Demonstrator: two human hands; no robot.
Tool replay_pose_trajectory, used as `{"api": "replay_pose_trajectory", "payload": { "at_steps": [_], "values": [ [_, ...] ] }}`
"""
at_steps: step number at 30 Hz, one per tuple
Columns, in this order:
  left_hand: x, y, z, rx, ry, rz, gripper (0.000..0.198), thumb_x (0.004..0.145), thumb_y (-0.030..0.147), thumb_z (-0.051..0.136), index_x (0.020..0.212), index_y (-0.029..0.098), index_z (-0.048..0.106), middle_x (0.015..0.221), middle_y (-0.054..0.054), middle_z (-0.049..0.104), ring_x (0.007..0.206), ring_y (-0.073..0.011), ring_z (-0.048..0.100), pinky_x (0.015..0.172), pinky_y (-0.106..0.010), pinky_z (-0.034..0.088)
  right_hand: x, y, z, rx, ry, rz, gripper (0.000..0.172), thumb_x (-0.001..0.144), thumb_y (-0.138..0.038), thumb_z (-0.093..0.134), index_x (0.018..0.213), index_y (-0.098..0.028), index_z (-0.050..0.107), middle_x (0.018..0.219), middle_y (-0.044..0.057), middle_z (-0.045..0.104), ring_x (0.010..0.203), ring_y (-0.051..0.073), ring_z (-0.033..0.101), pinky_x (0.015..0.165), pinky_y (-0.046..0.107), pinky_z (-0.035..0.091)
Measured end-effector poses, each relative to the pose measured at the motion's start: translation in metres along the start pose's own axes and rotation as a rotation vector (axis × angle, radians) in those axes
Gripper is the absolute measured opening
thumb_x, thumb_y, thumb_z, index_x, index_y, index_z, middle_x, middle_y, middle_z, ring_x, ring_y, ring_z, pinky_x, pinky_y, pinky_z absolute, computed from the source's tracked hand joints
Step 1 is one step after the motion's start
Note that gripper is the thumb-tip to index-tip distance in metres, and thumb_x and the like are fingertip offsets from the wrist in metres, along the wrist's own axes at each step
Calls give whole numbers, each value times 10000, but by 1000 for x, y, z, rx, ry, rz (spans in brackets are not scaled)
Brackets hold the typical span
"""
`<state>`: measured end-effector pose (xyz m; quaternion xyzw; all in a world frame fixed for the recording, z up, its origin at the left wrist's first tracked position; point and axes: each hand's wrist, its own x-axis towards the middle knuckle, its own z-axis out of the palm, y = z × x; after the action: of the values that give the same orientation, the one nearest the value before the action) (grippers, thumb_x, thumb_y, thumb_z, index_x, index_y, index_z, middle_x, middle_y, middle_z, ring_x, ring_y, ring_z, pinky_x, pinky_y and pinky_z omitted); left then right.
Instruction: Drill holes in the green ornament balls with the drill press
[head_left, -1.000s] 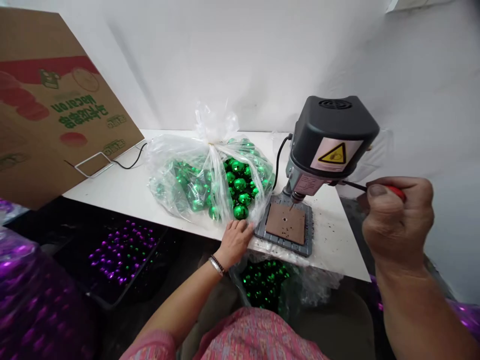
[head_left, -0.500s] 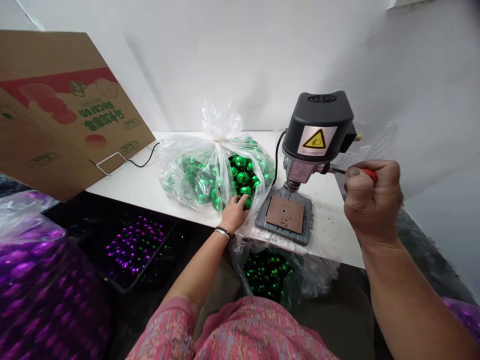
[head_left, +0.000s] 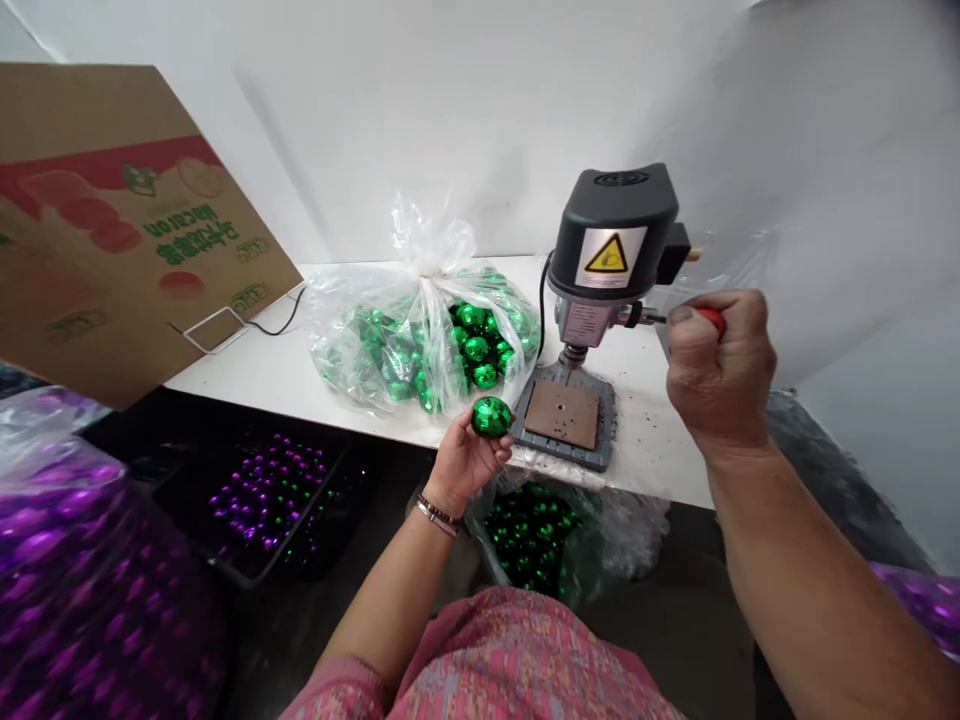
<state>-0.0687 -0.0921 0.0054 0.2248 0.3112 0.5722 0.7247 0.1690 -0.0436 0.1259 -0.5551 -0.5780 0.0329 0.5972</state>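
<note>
Newly out of the clear plastic bag (head_left: 431,290) and up in the air: one glossy green ball (head_left: 491,417), now cupped in the left hand (head_left: 466,465), just off the near edge of the white table (head_left: 660,450) and a little left of the drill press (head_left: 611,230). Left fingers (head_left: 501,450) curled up under the ball and slightly parted, cradling rather than pinching, with the thumb hard to make out. Before, that same hand low against the bag among the green balls; now lifted clear of the plastic, palm upward, a beaded bracelet (head_left: 435,513) at the wrist. In the right hand (head_left: 720,372), a red-handled tool (head_left: 709,320) gripped in a closed fist, fingers pressed together around the handle, the thin metal shaft reaching left toward the side of the drill head, with contact at the tip impossible to confirm. On the drill's gray base (head_left: 600,450), a brown pad (head_left: 562,413) with small holes and dark specks about it. Below the table's near edge, a second bag of green balls (head_left: 532,540); to the left, a black tray of purple and green balls (head_left: 266,490); at far left, a tilted cardboard sheet (head_left: 112,230).
</note>
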Motion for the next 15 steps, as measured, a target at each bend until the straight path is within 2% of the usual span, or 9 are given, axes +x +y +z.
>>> {"api": "replay_pose_trajectory", "payload": {
  "at_steps": [2, 5, 10, 13, 15],
  "values": [
    [1, -7, -1, -28, -5, -54, 388, 792, 514, 683, 1007, 194, 637, 1004, -91, 687, 657, -123, 558, 510, -233, 388, 3, -1, 0, 3, -10, -4, 265, 799, -477, 454, 850, -217, 461, 770, -1, 551, 712, 111, 506, 724, 293, 433],
    [7, -17, -4, -32, -2, -58, 395, 780, 499, 729, 1035, 217, 621, 1000, -62, 678, 691, -113, 579, 511, -205, 384, 9, -3, 0, 17, -18, -4, 254, 821, -466, 458, 851, -214, 466, 727, -21, 509, 670, 94, 464, 699, 277, 420],
    [15, -23, -5, 120, 33, 2, 610, 626, 279, 873, 1140, 262, 545, 930, 5, 658, 722, -110, 649, 585, -198, 441, 27, -12, -1, 7, -20, 55, 206, 852, -399, 495, 791, -203, 487, 667, -50, 469, 626, 64, 423, 680, 248, 400],
    [19, -23, -3, 208, 28, -9, 615, 647, 334, 861, 1161, 255, 532, 944, -6, 668, 765, -143, 690, 618, -218, 464, 44, -19, 0, -40, -36, 102, 230, 871, -349, 501, 740, -161, 475, 648, -78, 453, 646, 24, 414, 723, 228, 389],
    [21, -23, -3, 218, 15, -4, 604, 670, 361, 841, 1177, 262, 530, 968, -16, 673, 834, -172, 706, 646, -232, 476, 58, -19, 4, -82, -47, 137, 302, 892, -362, 422, 709, -126, 459, 638, -90, 420, 718, 7, 468, 764, 231, 370]
  ]
}}
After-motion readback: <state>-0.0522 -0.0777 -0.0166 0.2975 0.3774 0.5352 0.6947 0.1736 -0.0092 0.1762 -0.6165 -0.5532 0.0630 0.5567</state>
